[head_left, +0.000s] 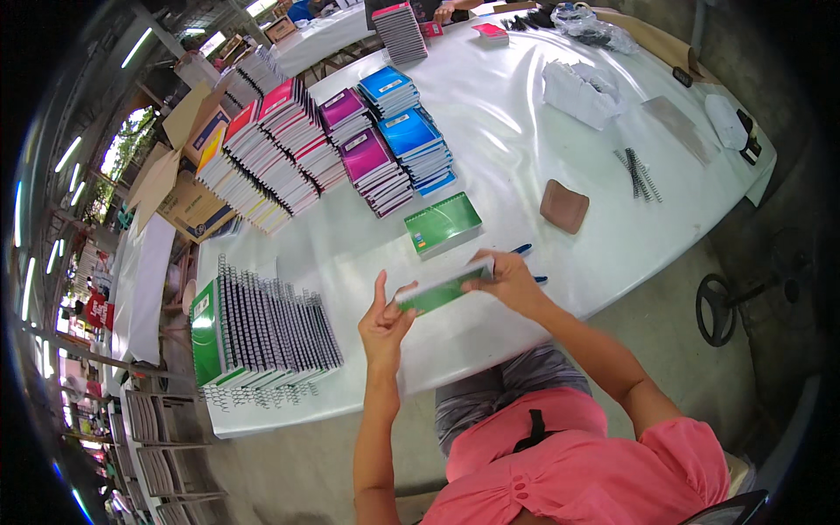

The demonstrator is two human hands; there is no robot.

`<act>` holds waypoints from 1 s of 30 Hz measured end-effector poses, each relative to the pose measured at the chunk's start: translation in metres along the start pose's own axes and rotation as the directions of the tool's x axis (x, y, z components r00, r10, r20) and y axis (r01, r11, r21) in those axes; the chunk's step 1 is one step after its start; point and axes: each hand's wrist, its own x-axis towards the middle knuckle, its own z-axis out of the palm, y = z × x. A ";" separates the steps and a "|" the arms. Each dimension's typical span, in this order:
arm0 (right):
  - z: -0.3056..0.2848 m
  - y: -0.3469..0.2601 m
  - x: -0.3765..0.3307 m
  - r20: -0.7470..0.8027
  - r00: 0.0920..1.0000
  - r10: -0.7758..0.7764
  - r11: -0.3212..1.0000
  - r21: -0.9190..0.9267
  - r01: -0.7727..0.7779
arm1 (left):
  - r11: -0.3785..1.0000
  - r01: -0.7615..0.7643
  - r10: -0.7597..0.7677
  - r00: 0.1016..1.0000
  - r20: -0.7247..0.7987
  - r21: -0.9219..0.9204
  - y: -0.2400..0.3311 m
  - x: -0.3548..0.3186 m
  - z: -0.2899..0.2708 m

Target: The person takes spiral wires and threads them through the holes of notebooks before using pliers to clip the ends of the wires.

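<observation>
A green-covered notebook (444, 290), tilted and slightly blurred, is held above the table in front of me. My left hand (385, 325) pinches its left end, with the index finger pointing up. At the other end, my right hand (510, 282) grips the notebook between thumb and fingers. Just beyond it lies a small stack of green notebooks (444, 223). Two blue pens (540, 280) rest near my right hand, partly hidden by it. To the left stands a long row of green spiral notebooks (271, 324) with loose wire coils sticking out.
Tall stacks of purple notebooks (367, 157), blue notebooks (411, 131) and red notebooks (289, 101) fill the far left. A brown pad (564, 206), loose black coils (640, 175) and a white bundle (581, 94) lie right. Cardboard boxes (194, 206) stand beyond the left edge.
</observation>
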 end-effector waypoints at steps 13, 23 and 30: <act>0.034 0.016 -0.030 0.156 0.987 0.049 0.988 -0.150 -0.025 | 0.910 -0.253 0.276 0.961 -0.026 0.328 0.012 -0.029 0.020; 0.018 0.002 -0.029 0.213 0.976 0.050 0.977 -0.212 -0.004 | -0.020 -0.402 -0.050 0.915 0.400 0.916 0.027 -0.001 0.050; -0.214 -0.017 0.053 -0.323 0.722 -0.612 0.569 -0.814 0.117 | 0.179 -0.279 -0.251 0.914 0.318 0.943 0.041 -0.004 0.054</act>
